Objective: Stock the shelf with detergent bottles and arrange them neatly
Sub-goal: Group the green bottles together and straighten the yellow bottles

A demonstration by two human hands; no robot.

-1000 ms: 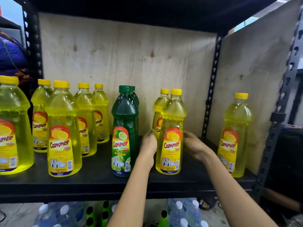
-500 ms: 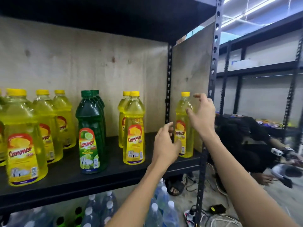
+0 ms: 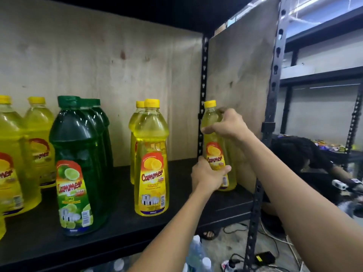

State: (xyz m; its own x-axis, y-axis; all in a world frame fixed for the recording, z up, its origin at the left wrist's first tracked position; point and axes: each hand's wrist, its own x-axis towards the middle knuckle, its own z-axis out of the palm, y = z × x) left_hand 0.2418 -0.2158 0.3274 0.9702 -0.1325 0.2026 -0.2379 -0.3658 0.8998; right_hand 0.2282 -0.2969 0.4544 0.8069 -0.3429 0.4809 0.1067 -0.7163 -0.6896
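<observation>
A yellow lemon detergent bottle (image 3: 215, 152) stands at the far right end of the black shelf (image 3: 125, 216), close to the plywood side panel. My right hand (image 3: 229, 125) grips its shoulder below the yellow cap. My left hand (image 3: 206, 176) wraps around its lower body at the label. To the left stand two yellow bottles in a file (image 3: 151, 160), then a file of green lime bottles (image 3: 76, 167), then more yellow bottles (image 3: 39, 142) at the left edge.
A slotted black upright (image 3: 257, 193) stands at the shelf's right front corner. Clear water bottles (image 3: 196, 254) sit on the level below. A person in dark clothes (image 3: 306, 160) crouches on the floor to the right among cables.
Both hands left the middle yellow bottle, reached right, and now grip the far-right yellow bottle. The camera has turned right.
</observation>
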